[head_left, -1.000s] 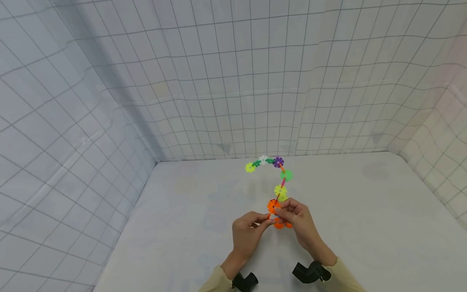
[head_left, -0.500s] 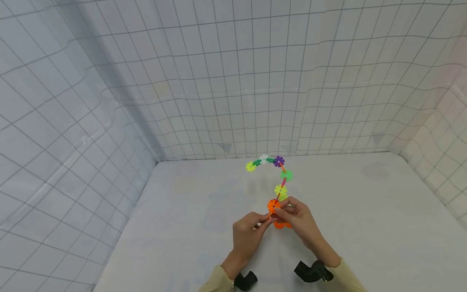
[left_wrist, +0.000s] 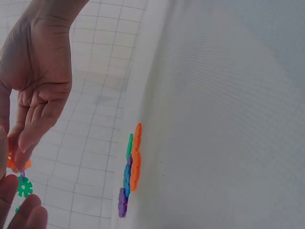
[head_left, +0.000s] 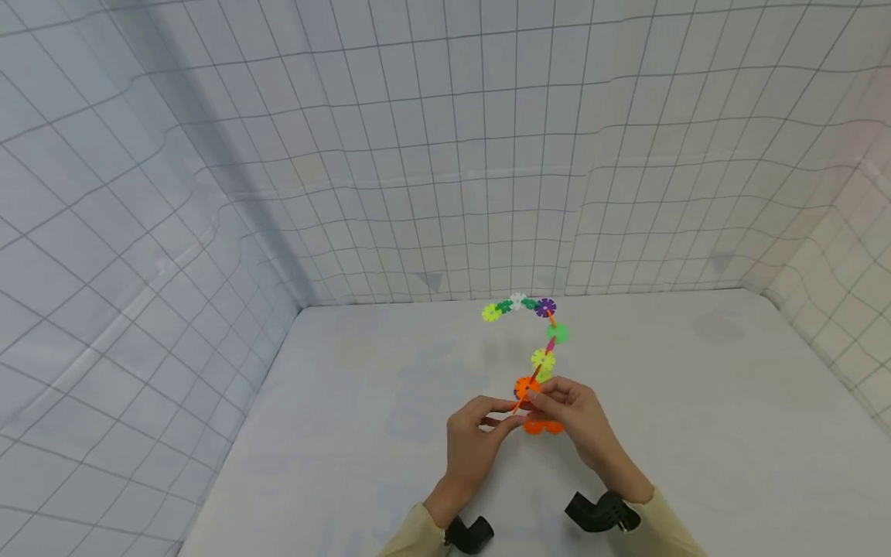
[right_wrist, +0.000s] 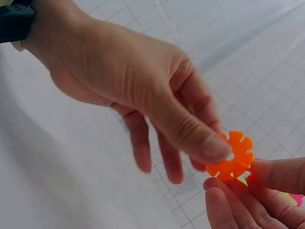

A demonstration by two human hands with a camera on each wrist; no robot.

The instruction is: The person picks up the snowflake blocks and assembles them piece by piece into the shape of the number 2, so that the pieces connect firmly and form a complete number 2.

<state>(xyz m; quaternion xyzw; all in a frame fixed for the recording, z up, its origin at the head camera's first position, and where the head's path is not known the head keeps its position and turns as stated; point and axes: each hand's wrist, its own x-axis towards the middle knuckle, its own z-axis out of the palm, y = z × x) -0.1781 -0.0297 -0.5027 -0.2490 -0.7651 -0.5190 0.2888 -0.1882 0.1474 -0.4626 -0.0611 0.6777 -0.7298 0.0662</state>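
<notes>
A curved chain of interlocking snowflake discs stretches up and away from my hands in the head view, with a purple disc (head_left: 546,308), a white disc (head_left: 517,301) and a yellow-green disc (head_left: 491,312) towards its far end. My right hand (head_left: 576,414) pinches the flat orange disc (head_left: 527,388) at its near end between thumb and fingers. Just left of it, my left hand (head_left: 473,441) pinches a second orange disc (head_left: 516,405), seen edge-on and set crosswise at the first one's rim. The fingers partly cover both discs.
Loose orange discs (head_left: 543,426) lie on the white table (head_left: 348,464) beneath the hands. Blue (left_wrist: 127,177) and purple (left_wrist: 123,202) discs lie beside them in the left wrist view. A grid-patterned sheet (head_left: 445,155) rises behind and at both sides.
The chain has shifted slightly to the right, its far end most of all. Both hands keep their pinch close together, and the edge-on orange disc shows more plainly between them.
</notes>
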